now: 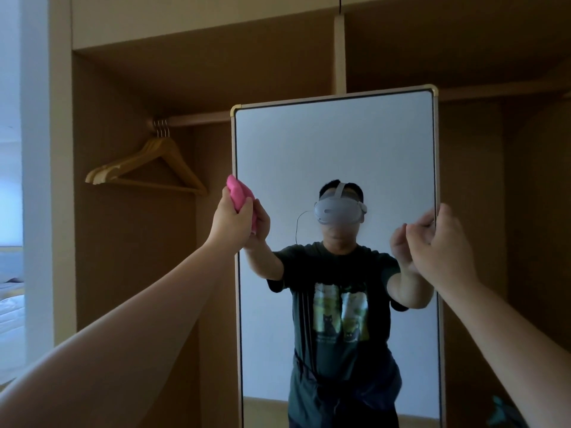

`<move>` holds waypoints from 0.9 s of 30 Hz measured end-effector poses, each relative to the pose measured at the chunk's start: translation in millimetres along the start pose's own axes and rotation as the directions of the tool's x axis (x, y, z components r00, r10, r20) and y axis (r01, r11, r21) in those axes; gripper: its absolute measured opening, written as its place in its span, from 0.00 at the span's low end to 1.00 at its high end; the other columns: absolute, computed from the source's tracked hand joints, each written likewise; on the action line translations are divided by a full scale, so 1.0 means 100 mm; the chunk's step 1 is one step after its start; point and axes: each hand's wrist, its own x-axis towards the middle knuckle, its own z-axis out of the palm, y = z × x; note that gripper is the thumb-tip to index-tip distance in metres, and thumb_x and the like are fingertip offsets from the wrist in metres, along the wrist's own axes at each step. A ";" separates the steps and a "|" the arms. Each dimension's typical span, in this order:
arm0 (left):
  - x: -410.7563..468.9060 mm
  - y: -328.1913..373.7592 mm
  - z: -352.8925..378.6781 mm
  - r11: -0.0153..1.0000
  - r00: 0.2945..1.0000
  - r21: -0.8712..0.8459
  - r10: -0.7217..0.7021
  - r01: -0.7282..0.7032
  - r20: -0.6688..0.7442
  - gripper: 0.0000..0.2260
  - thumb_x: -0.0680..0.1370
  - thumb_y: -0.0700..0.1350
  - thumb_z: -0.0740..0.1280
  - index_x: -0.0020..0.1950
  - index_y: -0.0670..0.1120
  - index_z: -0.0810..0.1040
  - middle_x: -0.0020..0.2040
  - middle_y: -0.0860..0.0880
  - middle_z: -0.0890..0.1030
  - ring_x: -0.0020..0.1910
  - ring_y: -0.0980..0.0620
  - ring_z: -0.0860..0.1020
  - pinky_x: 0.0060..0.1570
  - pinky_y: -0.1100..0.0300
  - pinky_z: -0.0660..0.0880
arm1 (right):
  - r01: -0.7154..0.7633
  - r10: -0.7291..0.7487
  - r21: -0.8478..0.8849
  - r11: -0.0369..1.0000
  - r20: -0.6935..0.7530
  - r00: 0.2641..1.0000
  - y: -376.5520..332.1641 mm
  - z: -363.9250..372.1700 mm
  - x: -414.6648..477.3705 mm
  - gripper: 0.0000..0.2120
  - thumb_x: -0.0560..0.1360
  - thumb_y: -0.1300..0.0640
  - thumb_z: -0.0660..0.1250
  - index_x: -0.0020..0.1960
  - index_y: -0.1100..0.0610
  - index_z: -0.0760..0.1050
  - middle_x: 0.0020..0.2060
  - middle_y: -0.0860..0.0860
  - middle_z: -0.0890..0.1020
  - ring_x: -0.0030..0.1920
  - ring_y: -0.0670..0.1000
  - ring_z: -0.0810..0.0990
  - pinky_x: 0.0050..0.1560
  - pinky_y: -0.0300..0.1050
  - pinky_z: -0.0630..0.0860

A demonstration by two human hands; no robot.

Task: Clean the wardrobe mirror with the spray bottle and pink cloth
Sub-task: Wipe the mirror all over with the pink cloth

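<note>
A tall wardrobe mirror [336, 156] with a thin gold frame stands upright in front of me, showing a person's reflection. My left hand [230, 219] grips the bunched pink cloth [239, 194] and presses it against the mirror's left edge at about mid height. My right hand [440, 242] is curled around the mirror's right edge, fingers wrapped on the frame. No spray bottle can be made out; a teal object [505, 412] peeks in at the bottom right corner, too cut off to identify.
Behind the mirror is an open brown wardrobe [129, 242]. Wooden hangers [148, 168] hang from a rail [197, 120] at upper left. A white wall edge [37, 180] and part of a bed [10, 304] lie at the far left.
</note>
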 end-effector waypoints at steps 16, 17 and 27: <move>-0.36 -0.17 0.01 0.999 0.992 0.003 0.041 -0.042 0.116 0.19 0.82 0.41 0.58 0.74 0.42 0.62 0.50 0.49 0.74 0.36 0.63 0.73 0.26 0.78 0.70 | -0.035 0.033 0.036 0.999 0.043 0.999 0.17 0.05 -0.31 0.24 0.77 0.45 0.60 0.66 0.58 0.64 0.59 0.58 0.75 0.55 0.57 0.78 0.51 0.57 0.80; -0.39 -0.17 0.00 0.999 0.992 0.015 0.042 -0.044 0.117 0.20 0.82 0.41 0.58 0.74 0.42 0.62 0.52 0.49 0.73 0.37 0.63 0.73 0.26 0.79 0.69 | -0.034 0.032 0.039 0.999 0.046 0.998 0.19 0.05 -0.33 0.24 0.77 0.45 0.60 0.66 0.58 0.65 0.58 0.58 0.75 0.55 0.57 0.78 0.51 0.57 0.80; -0.63 -0.25 -0.06 0.995 0.986 0.051 -0.097 0.091 0.133 0.18 0.82 0.40 0.58 0.72 0.45 0.64 0.56 0.46 0.77 0.55 0.48 0.79 0.48 0.57 0.78 | -0.065 0.062 0.040 0.997 0.066 0.996 0.31 0.11 -0.52 0.25 0.77 0.45 0.60 0.68 0.58 0.63 0.59 0.58 0.74 0.56 0.57 0.77 0.52 0.58 0.79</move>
